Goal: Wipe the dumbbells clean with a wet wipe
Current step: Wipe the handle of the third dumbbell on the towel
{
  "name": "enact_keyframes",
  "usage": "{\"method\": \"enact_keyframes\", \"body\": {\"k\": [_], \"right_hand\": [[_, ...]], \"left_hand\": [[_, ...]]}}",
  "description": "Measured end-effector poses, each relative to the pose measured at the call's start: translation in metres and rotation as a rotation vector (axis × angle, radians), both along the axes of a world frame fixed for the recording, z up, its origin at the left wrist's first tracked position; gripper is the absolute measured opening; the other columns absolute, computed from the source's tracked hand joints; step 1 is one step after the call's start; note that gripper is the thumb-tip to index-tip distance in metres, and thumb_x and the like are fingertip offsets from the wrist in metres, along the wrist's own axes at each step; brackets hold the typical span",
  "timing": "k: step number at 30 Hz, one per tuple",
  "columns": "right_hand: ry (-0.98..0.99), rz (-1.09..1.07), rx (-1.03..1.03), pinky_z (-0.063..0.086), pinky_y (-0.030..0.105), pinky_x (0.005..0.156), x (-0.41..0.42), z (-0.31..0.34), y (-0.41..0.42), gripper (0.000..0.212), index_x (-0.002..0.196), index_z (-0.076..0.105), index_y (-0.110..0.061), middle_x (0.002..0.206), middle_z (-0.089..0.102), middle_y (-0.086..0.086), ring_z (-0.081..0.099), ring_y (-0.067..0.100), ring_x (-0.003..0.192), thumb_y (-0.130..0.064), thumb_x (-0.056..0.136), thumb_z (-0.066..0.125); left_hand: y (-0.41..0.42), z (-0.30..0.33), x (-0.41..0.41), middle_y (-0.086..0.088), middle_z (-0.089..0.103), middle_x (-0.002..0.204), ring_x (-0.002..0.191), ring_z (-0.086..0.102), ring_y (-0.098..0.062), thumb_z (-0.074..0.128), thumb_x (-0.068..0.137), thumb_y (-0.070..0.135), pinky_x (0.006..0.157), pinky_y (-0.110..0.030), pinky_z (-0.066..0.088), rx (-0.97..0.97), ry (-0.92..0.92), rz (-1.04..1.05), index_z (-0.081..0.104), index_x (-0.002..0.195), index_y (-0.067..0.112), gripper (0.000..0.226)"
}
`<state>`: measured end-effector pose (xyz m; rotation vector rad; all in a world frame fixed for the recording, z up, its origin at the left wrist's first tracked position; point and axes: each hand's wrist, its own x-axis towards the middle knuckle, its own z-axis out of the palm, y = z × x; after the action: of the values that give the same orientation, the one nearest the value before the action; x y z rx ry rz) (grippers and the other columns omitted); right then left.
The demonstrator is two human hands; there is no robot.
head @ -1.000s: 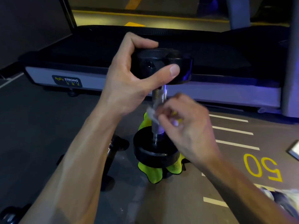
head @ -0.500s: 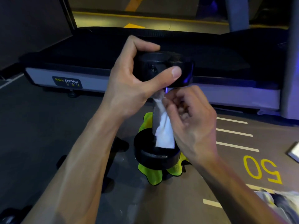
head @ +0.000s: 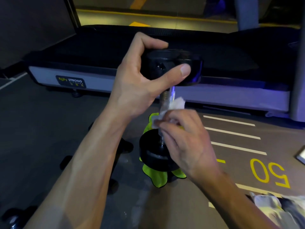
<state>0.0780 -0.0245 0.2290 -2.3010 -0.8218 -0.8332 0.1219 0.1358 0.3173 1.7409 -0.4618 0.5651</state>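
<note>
Clamped around the top head of the upright dumbbell [head: 170, 103] at frame centre, the left hand [head: 142, 81] should steady it while the right hand [head: 186, 139], pinching the wet wipe [head: 173, 106], rubs the whole handle.

I am in a gym. In front of me a treadmill [head: 165, 47] with a black belt and a grey side rail carries a "BODY STRONG" label [head: 71, 81], and the dark rubbery floor [head: 41, 129] is painted with white lines [head: 231, 129] and a yellow "50" [head: 269, 172]. Black dumbbells [head: 14, 219] lie on the floor at my left, and one dumbbell [head: 156, 154] stands upright before me.
</note>
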Motion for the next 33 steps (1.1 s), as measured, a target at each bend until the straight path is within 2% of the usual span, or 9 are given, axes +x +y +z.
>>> {"method": "enact_keyframes", "body": {"k": [5,10,13,16,20,22,26,30,33], "right_hand": [[0.061,0.033,-0.092,0.052,0.042,0.069,0.005,0.017,0.000,0.015,0.100,0.073,-0.013,0.100,0.055,0.002,0.056,0.025,0.091,-0.018,0.096,0.059],[-0.070,-0.059,-0.084,0.049,0.036,0.082,0.011,0.022,0.005,0.016,0.103,0.073,-0.007,0.113,0.059,0.004,0.051,0.026,0.102,-0.006,0.095,0.059],[0.001,0.000,-0.221,0.050,0.033,0.095,-0.011,-0.005,0.001,0.020,0.116,0.072,-0.014,0.124,0.064,-0.004,0.053,0.022,0.115,-0.013,0.098,0.062],[0.027,-0.004,-0.273,0.050,0.037,0.100,-0.011,0.001,-0.002,0.031,0.128,0.068,-0.016,0.134,0.063,-0.010,0.054,0.023,0.120,-0.020,0.101,0.052],[0.021,-0.143,-0.297,0.037,0.042,0.114,0.006,0.027,0.002,0.047,0.148,0.053,-0.014,0.153,0.051,-0.003,0.047,0.032,0.136,-0.025,0.104,0.037],[0.076,-0.167,-0.369,0.027,0.041,0.123,-0.003,0.016,0.002,0.053,0.157,0.038,-0.015,0.165,0.034,-0.003,0.036,0.029,0.148,-0.030,0.107,0.033],[0.102,-0.123,-0.287,0.030,0.043,0.123,-0.021,-0.004,-0.002,0.056,0.158,0.035,-0.012,0.169,0.025,0.000,0.030,0.024,0.153,-0.031,0.106,0.046],[0.200,-0.200,-0.146,0.024,0.038,0.126,-0.009,0.008,0.010,0.064,0.162,0.022,-0.013,0.170,0.019,0.008,0.019,0.020,0.157,-0.033,0.106,0.045],[0.267,-0.186,-0.150,0.035,0.035,0.120,-0.025,-0.008,0.011,0.066,0.162,0.023,-0.014,0.169,0.022,0.009,0.031,0.023,0.152,-0.037,0.105,0.045]], "left_hand": [[0.001,0.000,0.000,0.008,0.065,0.104,0.096,0.065,-0.009,0.085,0.081,0.037,0.085,-0.029,0.054,-0.015,0.003,0.000,0.054,0.114,0.015,0.050],[0.000,0.000,0.001,0.008,0.064,0.106,0.097,0.065,-0.010,0.084,0.082,0.040,0.085,-0.031,0.055,0.016,0.008,0.006,0.053,0.115,0.016,0.051],[0.001,-0.001,0.001,0.008,0.065,0.106,0.096,0.065,-0.008,0.084,0.081,0.040,0.085,-0.029,0.054,-0.008,0.008,0.018,0.054,0.113,0.018,0.050],[0.002,-0.001,-0.001,0.009,0.065,0.106,0.097,0.065,-0.008,0.085,0.082,0.038,0.086,-0.028,0.054,-0.003,0.009,0.017,0.055,0.115,0.017,0.049],[-0.001,0.001,-0.001,0.007,0.065,0.108,0.099,0.066,-0.008,0.084,0.085,0.034,0.084,-0.027,0.054,0.032,0.011,0.001,0.054,0.117,0.015,0.049],[-0.002,0.001,0.000,0.005,0.066,0.108,0.100,0.068,-0.011,0.085,0.083,0.036,0.084,-0.031,0.056,0.029,0.012,0.001,0.055,0.117,0.015,0.050],[-0.003,0.000,0.001,0.005,0.067,0.107,0.099,0.068,-0.013,0.085,0.081,0.039,0.087,-0.036,0.058,0.003,0.015,0.008,0.056,0.116,0.015,0.051],[-0.002,0.000,0.003,0.013,0.064,0.104,0.096,0.064,-0.003,0.083,0.083,0.039,0.084,-0.023,0.051,0.001,0.011,0.021,0.055,0.116,0.016,0.049],[0.002,-0.001,0.003,0.016,0.064,0.103,0.095,0.064,-0.002,0.082,0.083,0.039,0.084,-0.021,0.050,-0.014,0.023,0.037,0.055,0.116,0.016,0.049]]}}
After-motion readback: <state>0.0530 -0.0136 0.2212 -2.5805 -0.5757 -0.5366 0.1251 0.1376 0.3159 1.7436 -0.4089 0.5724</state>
